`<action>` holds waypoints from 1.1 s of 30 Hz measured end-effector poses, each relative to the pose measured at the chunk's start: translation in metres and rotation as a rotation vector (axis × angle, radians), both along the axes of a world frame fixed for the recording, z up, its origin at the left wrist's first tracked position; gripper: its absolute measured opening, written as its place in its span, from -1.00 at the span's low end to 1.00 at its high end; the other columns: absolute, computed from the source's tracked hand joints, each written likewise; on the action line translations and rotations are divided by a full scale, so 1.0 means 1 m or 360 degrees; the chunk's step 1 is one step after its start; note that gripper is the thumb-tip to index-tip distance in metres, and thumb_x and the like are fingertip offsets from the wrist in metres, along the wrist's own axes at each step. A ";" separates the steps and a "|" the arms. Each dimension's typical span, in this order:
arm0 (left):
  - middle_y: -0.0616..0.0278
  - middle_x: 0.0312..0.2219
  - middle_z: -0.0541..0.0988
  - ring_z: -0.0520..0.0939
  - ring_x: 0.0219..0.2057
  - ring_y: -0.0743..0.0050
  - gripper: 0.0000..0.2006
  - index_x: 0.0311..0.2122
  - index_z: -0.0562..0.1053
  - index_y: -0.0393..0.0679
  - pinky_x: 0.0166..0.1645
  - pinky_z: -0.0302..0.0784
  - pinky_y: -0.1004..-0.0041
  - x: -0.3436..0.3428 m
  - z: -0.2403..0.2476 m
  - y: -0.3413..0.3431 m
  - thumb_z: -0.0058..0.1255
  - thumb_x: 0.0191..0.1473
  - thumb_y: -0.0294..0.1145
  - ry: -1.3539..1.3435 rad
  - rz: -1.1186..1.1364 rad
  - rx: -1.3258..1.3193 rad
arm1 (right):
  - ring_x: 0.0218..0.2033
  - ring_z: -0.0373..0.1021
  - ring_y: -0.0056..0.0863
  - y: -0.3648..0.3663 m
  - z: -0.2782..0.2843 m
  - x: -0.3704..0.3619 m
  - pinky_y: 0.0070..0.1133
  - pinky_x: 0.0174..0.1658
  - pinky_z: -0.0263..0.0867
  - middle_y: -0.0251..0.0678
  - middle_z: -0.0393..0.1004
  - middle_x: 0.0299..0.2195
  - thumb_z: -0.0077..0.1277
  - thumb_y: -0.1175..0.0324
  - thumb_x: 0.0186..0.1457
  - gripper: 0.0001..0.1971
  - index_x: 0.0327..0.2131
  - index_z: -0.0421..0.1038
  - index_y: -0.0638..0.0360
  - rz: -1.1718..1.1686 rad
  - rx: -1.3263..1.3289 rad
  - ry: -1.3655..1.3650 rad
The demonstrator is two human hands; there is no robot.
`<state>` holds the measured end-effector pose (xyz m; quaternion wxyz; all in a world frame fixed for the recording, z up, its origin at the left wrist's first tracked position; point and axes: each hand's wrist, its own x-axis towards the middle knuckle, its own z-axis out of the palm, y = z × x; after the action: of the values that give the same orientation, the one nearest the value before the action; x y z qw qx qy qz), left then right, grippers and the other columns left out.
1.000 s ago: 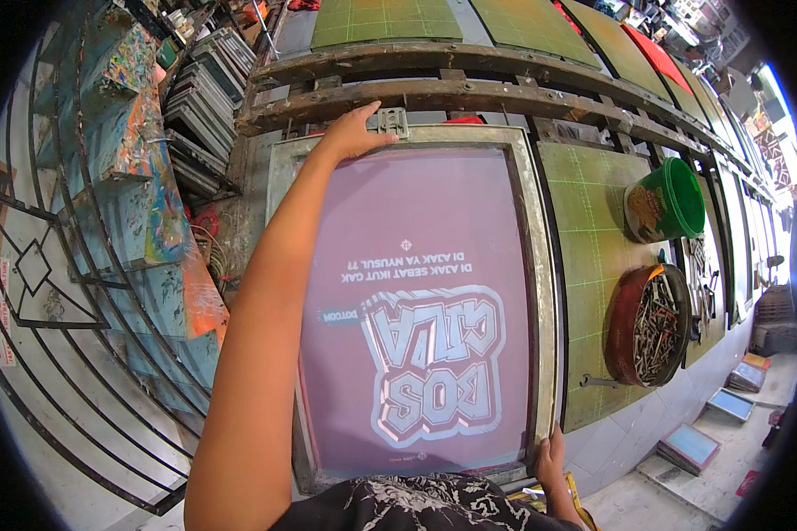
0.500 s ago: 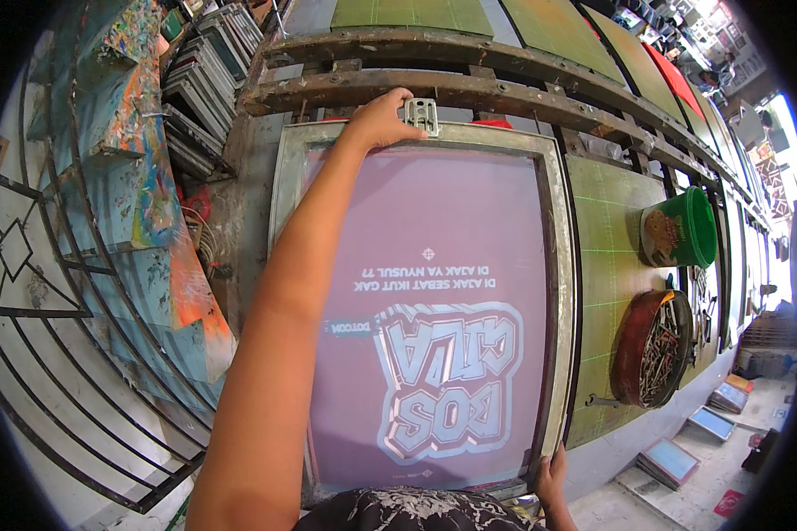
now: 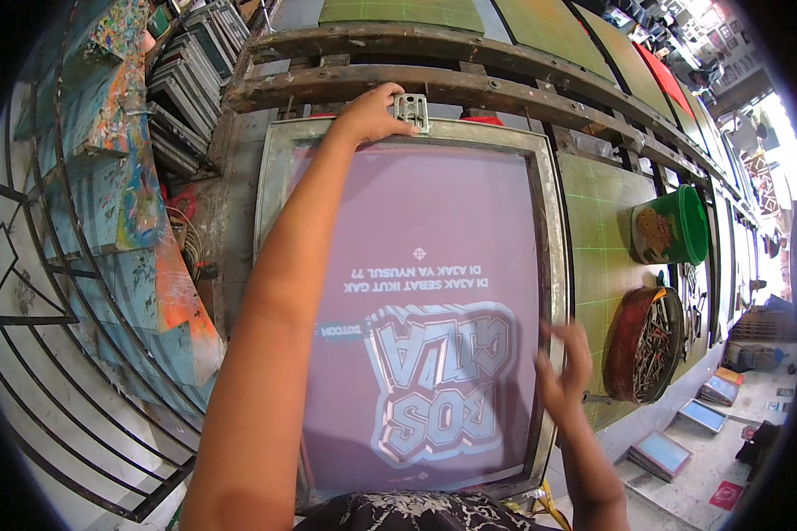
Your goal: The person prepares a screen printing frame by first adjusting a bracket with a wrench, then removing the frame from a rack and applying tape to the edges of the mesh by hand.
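A large silk-screen frame [image 3: 551,221] with a purple mesh [image 3: 434,199] lies in front of me. Pale lettering on the mesh appears upside down. At the middle of the frame's far bar, my left hand [image 3: 369,117] grips a small slotted metal bracket [image 3: 412,113], thumb at its near edge. The bracket rests against the bar; its underside is hidden. My right hand [image 3: 568,367] hovers by the frame's right bar with its fingers apart and nothing seen in them. Whether it touches the bar I cannot tell.
Right of the frame, a green bucket [image 3: 682,226] and a round red tin [image 3: 633,345] of loose bolts stand on a green board [image 3: 589,265]. Beyond runs a rusty metal rail [image 3: 345,84]. Stacked frames [image 3: 190,88] and a black metal railing [image 3: 40,327] are at left.
My right hand has let go of the frame's near right corner and moved up along the right bar, fingers spreading. My left hand stays on the bracket; the whole view has shifted slightly.
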<state>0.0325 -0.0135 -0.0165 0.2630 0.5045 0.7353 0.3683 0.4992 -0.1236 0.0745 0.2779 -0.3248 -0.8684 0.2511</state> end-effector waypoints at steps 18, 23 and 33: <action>0.04 0.00 0.51 0.53 0.03 0.17 -0.12 0.11 0.33 -0.08 0.08 0.39 0.32 -0.003 -0.007 -0.004 0.36 -0.38 0.06 0.0132 -0.0024 0.0098 | -0.24 0.52 -0.31 0.191 -0.087 -0.281 -0.42 -0.09 0.31 -0.28 0.61 -0.31 0.23 0.16 -0.09 -0.65 -0.18 0.55 0.00 -0.0025 -0.0093 0.0085; 0.09 -0.04 0.55 0.54 0.02 0.17 -0.13 0.12 0.34 -0.05 0.07 0.40 0.29 0.006 -0.001 -0.008 0.33 -0.36 0.15 0.0266 0.0076 0.0045 | -0.22 0.51 -0.35 0.195 -0.086 -0.283 -0.42 -0.08 0.27 -0.33 0.61 -0.29 0.24 0.13 -0.10 -0.65 -0.18 0.53 -0.05 -0.0046 -0.0119 -0.0007; -0.10 0.06 0.44 0.44 0.13 0.17 -0.09 0.20 0.22 -0.27 0.17 0.32 0.36 0.008 0.005 -0.004 0.41 -0.27 -0.15 0.0110 -0.0037 -0.0008 | -0.17 0.46 -0.32 0.193 -0.089 -0.280 -0.32 -0.01 0.15 -0.35 0.59 -0.30 0.19 0.13 -0.05 -0.66 -0.13 0.55 -0.23 0.0007 0.0026 0.0020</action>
<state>0.0401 -0.0175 -0.0111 0.2431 0.5247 0.7390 0.3458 0.2190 0.0691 -0.0146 0.2856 -0.3190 -0.8694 0.2466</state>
